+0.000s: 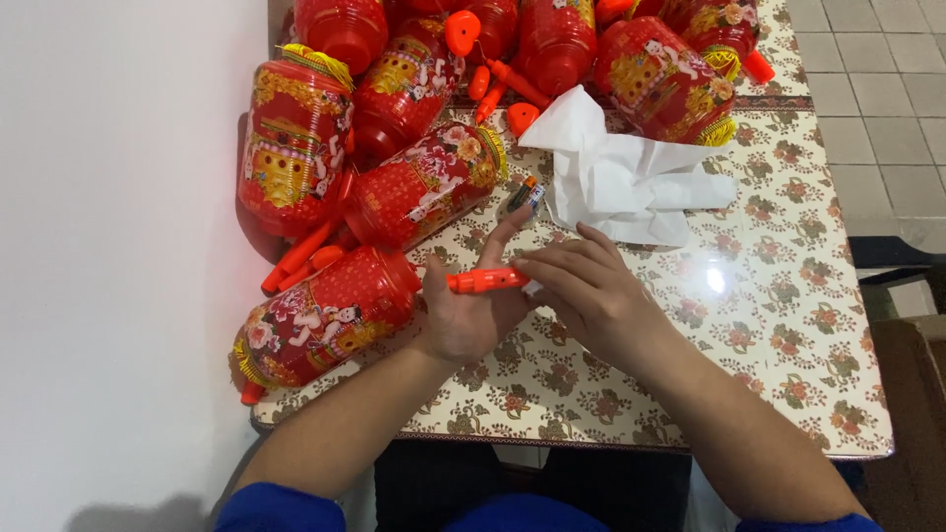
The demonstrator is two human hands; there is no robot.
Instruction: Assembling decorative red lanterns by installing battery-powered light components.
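While the orange handle (485, 282) lies across the left hand (471, 313), that hand's fingers (505, 233) curl loosely under it and the right hand (591, 294) fingers (540, 268) pinch its end; a red lantern (317, 319) adjoins it, white paper (623, 177) lies beyond on the tabletop (788, 296).

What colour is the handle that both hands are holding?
Bright orange; the handle shows best in the head view, between the left hand and right hand.

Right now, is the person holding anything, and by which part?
Yes: the left hand grips an orange handle near its middle; the right hand touches its free end.
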